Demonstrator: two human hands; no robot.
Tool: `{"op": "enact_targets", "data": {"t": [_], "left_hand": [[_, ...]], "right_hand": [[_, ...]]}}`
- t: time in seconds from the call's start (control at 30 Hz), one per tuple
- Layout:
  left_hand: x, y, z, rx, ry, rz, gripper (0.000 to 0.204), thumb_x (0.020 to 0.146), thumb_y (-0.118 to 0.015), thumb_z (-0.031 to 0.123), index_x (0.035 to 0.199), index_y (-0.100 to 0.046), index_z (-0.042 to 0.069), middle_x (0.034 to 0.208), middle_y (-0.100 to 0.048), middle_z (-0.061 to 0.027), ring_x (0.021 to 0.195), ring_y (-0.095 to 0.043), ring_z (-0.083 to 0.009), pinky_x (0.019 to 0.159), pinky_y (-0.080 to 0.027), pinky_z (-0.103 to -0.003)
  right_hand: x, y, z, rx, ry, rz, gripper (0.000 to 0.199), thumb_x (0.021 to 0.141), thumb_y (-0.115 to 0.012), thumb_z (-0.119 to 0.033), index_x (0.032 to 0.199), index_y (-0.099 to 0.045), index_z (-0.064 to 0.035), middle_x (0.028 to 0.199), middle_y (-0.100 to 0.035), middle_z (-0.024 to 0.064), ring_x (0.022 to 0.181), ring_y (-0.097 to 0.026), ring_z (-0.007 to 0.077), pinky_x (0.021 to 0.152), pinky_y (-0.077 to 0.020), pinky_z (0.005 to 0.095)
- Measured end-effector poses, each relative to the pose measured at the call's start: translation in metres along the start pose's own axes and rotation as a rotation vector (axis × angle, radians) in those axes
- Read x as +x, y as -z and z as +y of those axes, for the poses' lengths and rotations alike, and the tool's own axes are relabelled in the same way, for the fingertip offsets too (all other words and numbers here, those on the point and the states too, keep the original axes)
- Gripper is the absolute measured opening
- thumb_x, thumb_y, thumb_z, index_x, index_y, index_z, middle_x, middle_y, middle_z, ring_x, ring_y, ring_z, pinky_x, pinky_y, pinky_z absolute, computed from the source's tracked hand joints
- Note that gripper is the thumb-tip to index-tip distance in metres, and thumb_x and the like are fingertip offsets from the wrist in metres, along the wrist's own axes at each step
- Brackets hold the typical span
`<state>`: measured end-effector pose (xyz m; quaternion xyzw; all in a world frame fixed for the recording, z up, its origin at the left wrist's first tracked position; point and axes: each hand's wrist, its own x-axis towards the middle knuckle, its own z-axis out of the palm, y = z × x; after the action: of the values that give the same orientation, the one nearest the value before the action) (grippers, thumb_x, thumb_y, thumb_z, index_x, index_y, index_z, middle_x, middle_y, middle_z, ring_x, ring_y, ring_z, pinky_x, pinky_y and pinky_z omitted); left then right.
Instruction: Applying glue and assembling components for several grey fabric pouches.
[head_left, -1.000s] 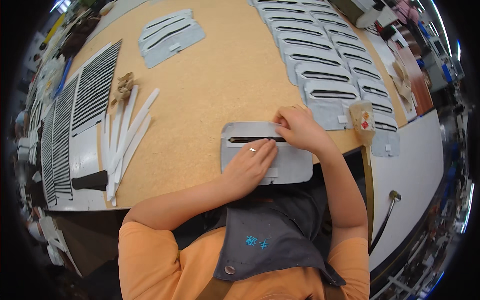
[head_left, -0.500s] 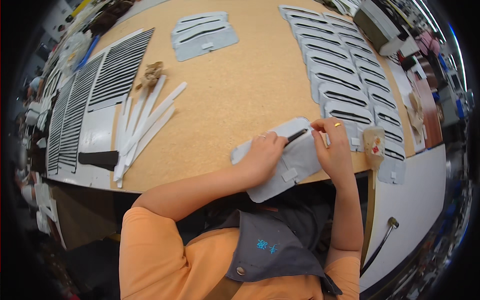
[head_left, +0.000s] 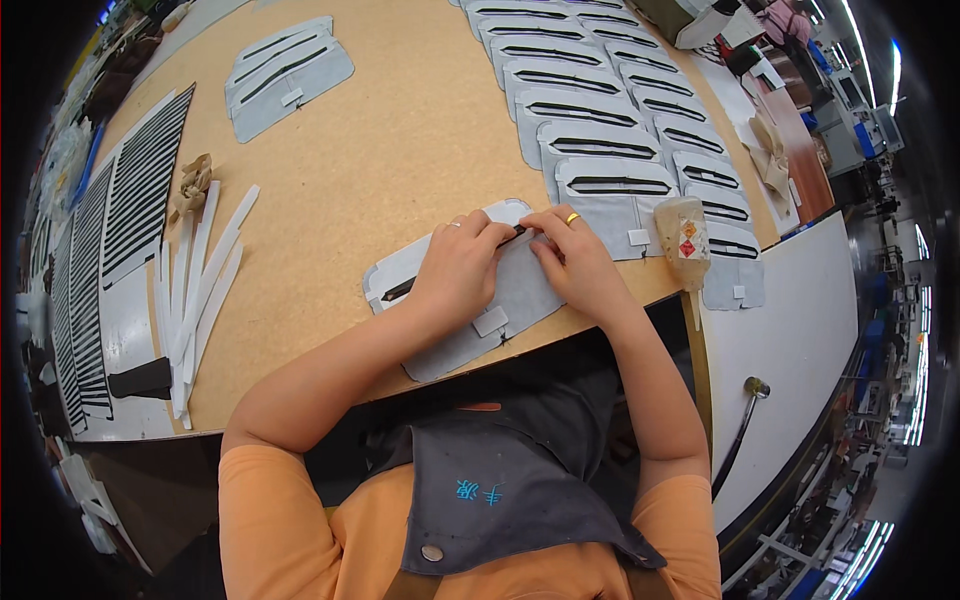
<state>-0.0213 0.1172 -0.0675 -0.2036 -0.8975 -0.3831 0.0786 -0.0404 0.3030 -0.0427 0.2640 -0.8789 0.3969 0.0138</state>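
A grey fabric panel [head_left: 445,352] with rounded corners lies aslant at the table's front edge. It has a pale backing, a small white tab [head_left: 490,321] and a long slot edged with a black strip [head_left: 398,291]. My left hand [head_left: 462,265] rests across the panel, covering the strip's middle, its fingertips pinched at the strip's right end. From the other side my right hand [head_left: 578,262], with a gold ring, pinches at that same end. Both sets of fingertips almost meet there; exactly what each one grips is partly hidden.
Overlapping finished-looking panels [head_left: 585,110] run in two columns on the right, with a pale glue bottle [head_left: 684,240] in front. More panels [head_left: 290,80] lie at far left. White strips [head_left: 205,290], crumpled brown paper [head_left: 192,185], a black piece [head_left: 140,380] and black-striped sheets [head_left: 145,190] lie left.
The view has shifted, so the table's contents appear further left. My left hand has slid rightward along the black strip, uncovering its left end, and its fingertips have come close to my right hand's.
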Motion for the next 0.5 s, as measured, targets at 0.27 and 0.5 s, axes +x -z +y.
{"op": "enact_targets", "data": {"t": [0.27,0.5], "left_hand": [[-0.010,0.005,0.007,0.448,-0.183,-0.080,0.043,0.071,-0.060,0.001,0.113,-0.062,0.007,0.098,-0.055,-0.0057,0.090,-0.053,-0.0254,0.079,-0.040,-0.035],[-0.015,0.022,0.000,0.199,-0.101,-0.033,0.031,0.080,-0.060,0.004,0.111,-0.061,0.007,0.098,-0.056,-0.0073,0.090,-0.054,-0.0269,0.078,-0.039,-0.037]], "right_hand": [[-0.001,0.005,0.008,-0.270,0.174,-0.078,0.021,0.084,-0.057,0.002,0.104,-0.060,-0.0028,0.101,-0.059,0.0117,0.092,-0.059,0.0286,0.078,-0.0491,0.0341],[0.001,-0.006,-0.011,-0.062,0.109,-0.062,0.019,0.084,-0.060,-0.001,0.102,-0.060,-0.0043,0.105,-0.061,0.0123,0.099,-0.058,0.0313,0.084,-0.0487,0.0375]]}}
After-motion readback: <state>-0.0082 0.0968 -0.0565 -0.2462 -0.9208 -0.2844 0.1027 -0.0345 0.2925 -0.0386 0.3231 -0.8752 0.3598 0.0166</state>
